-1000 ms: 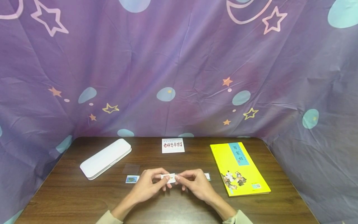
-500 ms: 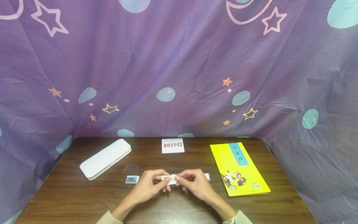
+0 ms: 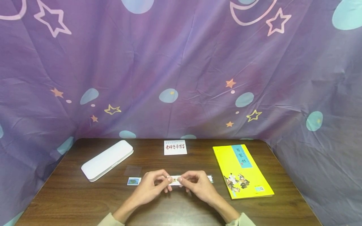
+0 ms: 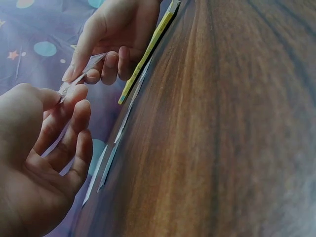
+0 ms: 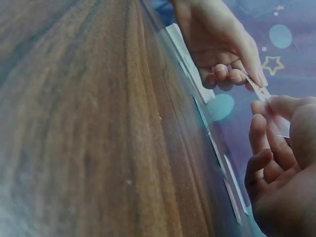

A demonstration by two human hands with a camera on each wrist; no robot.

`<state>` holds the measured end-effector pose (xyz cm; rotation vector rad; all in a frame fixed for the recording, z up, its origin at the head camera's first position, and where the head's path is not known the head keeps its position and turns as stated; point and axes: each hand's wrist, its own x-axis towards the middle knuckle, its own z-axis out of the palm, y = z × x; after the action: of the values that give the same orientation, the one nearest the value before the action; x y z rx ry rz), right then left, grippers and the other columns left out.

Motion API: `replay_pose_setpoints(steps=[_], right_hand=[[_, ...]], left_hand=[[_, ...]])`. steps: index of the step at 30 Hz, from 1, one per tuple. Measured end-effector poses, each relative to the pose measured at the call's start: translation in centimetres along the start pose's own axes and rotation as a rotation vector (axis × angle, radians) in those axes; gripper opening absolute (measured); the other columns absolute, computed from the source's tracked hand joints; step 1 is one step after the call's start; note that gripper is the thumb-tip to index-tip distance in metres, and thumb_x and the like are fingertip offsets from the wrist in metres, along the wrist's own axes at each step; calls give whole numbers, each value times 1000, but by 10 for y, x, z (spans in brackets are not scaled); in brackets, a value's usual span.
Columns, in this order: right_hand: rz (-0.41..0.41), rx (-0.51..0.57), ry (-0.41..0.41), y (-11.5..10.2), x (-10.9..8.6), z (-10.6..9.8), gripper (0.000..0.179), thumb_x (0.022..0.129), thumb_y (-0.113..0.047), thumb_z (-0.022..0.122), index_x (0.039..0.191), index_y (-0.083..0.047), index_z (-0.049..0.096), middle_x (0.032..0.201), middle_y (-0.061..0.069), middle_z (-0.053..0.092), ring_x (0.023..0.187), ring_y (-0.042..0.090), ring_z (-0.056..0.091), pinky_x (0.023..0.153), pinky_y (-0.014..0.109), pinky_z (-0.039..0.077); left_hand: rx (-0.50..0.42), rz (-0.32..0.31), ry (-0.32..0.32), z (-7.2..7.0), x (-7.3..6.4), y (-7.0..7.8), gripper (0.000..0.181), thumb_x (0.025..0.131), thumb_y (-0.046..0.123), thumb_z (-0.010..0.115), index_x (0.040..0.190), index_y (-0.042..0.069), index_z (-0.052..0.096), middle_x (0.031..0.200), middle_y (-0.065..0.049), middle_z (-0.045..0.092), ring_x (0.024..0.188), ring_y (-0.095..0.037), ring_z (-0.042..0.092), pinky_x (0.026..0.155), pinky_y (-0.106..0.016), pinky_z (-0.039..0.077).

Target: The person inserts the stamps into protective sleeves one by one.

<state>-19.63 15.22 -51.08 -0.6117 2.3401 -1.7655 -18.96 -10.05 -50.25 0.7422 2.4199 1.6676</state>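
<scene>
A small white card [image 3: 175,180] with a coloured print is held up over the table, spanning the gap between both thumbs. My left hand [image 3: 151,185] pinches its left end between thumb and fingers. The opposite end is pinched by my right hand [image 3: 200,187]; clear film [image 5: 282,127] sticks out there beside the palm in the right wrist view. Fingertips cover both ends of the card. On the table left of my left hand lies a small card with a blue picture [image 3: 134,181]. Another small card [image 3: 210,179] is mostly hidden behind my right hand.
A white case [image 3: 107,160] lies slanted at the left, with a clear plastic piece [image 3: 133,170] near it. At the back is a square white card with red writing [image 3: 175,147]. A yellow book [image 3: 243,171] lies at the right on the brown wooden table [image 3: 175,210].
The card has shifted a little to the right between the hands, and more of its coloured print shows. Both hands keep nearly the same place.
</scene>
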Motion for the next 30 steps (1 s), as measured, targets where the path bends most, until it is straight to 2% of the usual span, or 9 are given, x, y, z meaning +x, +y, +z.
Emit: replay_pose_setpoints(steps=[10,13,17,22,26,30], right_hand=[[-6,-1,-20,1,-1,3,14,103,-26,76,102,-13,81,83,20,79,55,12,62,48,28,56],[-18,7,-12,3,-1,4,18,102,-25,77,112,-10,79,79,23,76,53,12,61,46,26,54],[-64,28,-4,4,0,4,32,101,-20,78,128,-2,73,75,27,72,50,16,59,45,26,53],[-122,58,-28,5,0,4,35,102,-14,76,132,2,69,82,28,75,50,31,61,44,31,55],[-148,75,-73,4,-2,5,41,100,-13,78,138,-3,67,93,24,79,52,35,63,42,35,55],[-150,84,-97,3,-3,6,43,98,-13,81,139,-11,68,87,25,77,50,32,63,41,37,54]], left_hand=[[39,28,-26,3,1,-1,13,108,32,69,103,21,75,79,7,79,70,-7,73,69,-26,61],[49,29,-21,4,1,0,14,108,32,69,102,21,76,78,8,79,70,-7,73,70,-25,59],[43,15,-18,4,0,0,15,107,34,69,101,22,75,78,8,79,70,-7,73,70,-24,59],[25,4,9,4,0,-1,13,107,31,70,102,19,75,78,6,80,70,-8,73,71,-24,60],[19,-7,40,3,0,-1,11,107,28,70,103,19,75,78,6,79,69,-9,73,72,-24,59],[12,-11,43,3,0,-1,13,107,29,69,103,18,75,77,6,78,68,-10,73,72,-25,59]])
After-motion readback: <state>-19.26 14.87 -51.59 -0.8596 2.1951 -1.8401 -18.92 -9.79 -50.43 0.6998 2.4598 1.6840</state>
